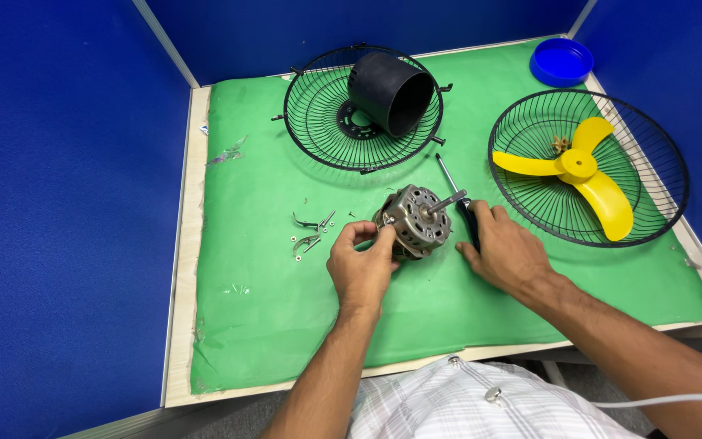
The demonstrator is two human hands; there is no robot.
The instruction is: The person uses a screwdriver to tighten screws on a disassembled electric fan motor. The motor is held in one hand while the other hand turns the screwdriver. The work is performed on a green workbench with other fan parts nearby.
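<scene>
Gripping motor (pixel 416 219) beside screwdriver (pixel 458 203)

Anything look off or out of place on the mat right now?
Small loose hardware lies scattered on the green mat left of the motor the left hand grips. The black housing lies tipped on a grille. No damage visible.

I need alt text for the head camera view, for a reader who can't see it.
A person's left hand grips a small metal fan motor on a green mat, while the right hand rests on a screwdriver. Two black wire fan guards lie behind, one holding a yellow fan blade.
</scene>
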